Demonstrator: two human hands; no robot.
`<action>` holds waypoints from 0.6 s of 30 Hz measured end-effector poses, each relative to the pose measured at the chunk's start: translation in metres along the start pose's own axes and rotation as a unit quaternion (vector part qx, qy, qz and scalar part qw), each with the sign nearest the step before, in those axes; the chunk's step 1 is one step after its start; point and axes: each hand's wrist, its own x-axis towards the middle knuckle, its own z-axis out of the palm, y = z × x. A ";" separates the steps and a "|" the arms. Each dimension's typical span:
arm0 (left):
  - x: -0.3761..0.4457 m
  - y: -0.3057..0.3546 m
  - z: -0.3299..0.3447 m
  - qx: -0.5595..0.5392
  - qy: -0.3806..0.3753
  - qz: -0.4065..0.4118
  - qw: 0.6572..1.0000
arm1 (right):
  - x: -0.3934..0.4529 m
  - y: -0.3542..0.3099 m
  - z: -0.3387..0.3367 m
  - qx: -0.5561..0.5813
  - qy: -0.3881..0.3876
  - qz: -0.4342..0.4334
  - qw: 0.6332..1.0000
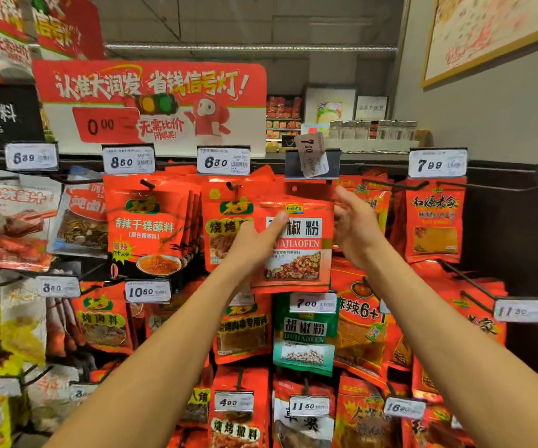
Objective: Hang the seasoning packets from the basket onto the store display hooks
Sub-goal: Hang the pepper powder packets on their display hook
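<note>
Red pepper-powder packet (296,250) upright before the hanging packets, under a skewed price tag (311,154)

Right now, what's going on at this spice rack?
A person is stocking a store display of hanging seasoning packets. The left hand holds a red pepper-powder packet up by its left edge, thumb across the front. The right hand is raised beside the packet's upper right corner, fingers loosely open, seemingly helping line up the hole in its top strip. Just above sits a tilted price tag in its holder. Whether the packet is already on a hook cannot be told.
</note>
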 end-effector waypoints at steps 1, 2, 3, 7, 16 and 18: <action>0.003 0.002 0.005 -0.011 -0.016 0.002 1.000 | -0.004 -0.001 0.000 -0.032 0.000 -0.021 0.999; 0.006 0.004 0.009 -0.020 -0.025 0.009 0.999 | -0.005 -0.003 0.000 -0.070 0.021 -0.046 0.996; 0.009 0.006 0.012 -0.027 -0.026 0.021 0.999 | -0.003 -0.005 0.001 -0.099 0.049 -0.069 0.991; 0.022 0.021 0.022 -0.083 0.016 0.044 0.995 | 0.008 -0.013 0.004 -0.174 0.106 -0.091 0.975; 0.036 0.047 0.034 -0.089 0.086 0.005 0.992 | 0.013 -0.016 0.011 -0.197 0.185 -0.086 0.959; 0.037 0.047 0.035 -0.082 0.096 0.001 0.992 | 0.011 -0.013 0.009 -0.206 0.205 -0.114 0.950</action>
